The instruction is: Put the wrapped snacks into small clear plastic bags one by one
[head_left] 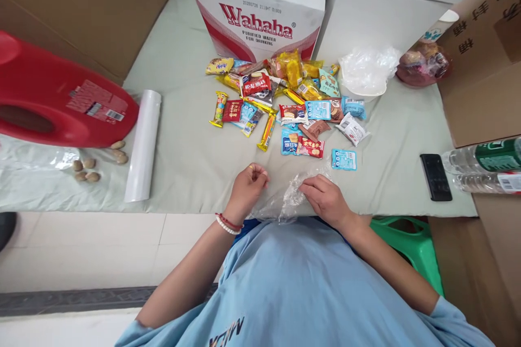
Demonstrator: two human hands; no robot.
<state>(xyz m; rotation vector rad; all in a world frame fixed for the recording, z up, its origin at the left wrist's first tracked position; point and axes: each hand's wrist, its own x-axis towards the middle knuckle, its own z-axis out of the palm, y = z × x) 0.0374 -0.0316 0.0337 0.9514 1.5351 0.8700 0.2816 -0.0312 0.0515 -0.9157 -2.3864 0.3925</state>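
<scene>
A clear plastic bag (285, 199) lies crumpled at the table's front edge, close against my body. My right hand (325, 198) pinches its bunched upper part between thumb and fingers. To the left of it, my left hand (249, 187) is closed, thumb against curled fingers; whatever it may hold is too small to make out. Just beyond both hands spreads a pile of wrapped snacks (293, 114) in yellow, red, blue and white packets. Nearest my right hand is a flat light-blue packet (344, 160), apart from the pile.
A Wahaha water carton (260, 21) stands behind the snacks. On the left are a red jug (61, 92), a white roll (142, 146) and several nuts (86, 169). Rightward are a white bowl with plastic (368, 73), a black phone (435, 176) and bottles (484, 157).
</scene>
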